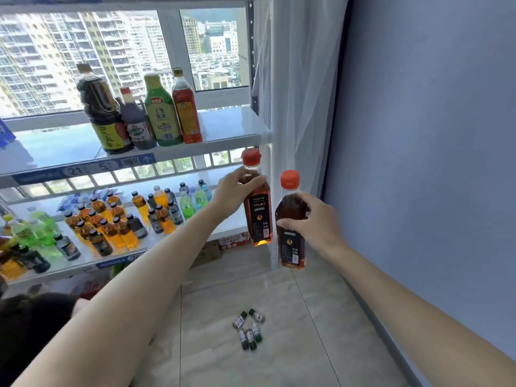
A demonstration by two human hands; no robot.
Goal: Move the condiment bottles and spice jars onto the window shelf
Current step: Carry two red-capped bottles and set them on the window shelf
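Observation:
My left hand (237,188) grips a red-capped bottle of amber oil (258,216) by its shoulder, in the air just below the front right corner of the window shelf (229,127). My right hand (310,222) grips a second red-capped amber bottle (290,247) beside it, a little lower and to the right. On the window shelf stand a dark soy bottle (104,115), a small dark bottle (136,121), a green bottle (162,113) and a red bottle (187,107). Several small spice jars (250,328) lie on the floor tiles.
The lower shelf (231,222) holds several orange, green and dark drink bottles. The white shelf post (269,196) stands between the two held bottles. A sheer curtain (304,93) and blue wall are at the right. Cardboard boxes (209,252) sit under the shelving.

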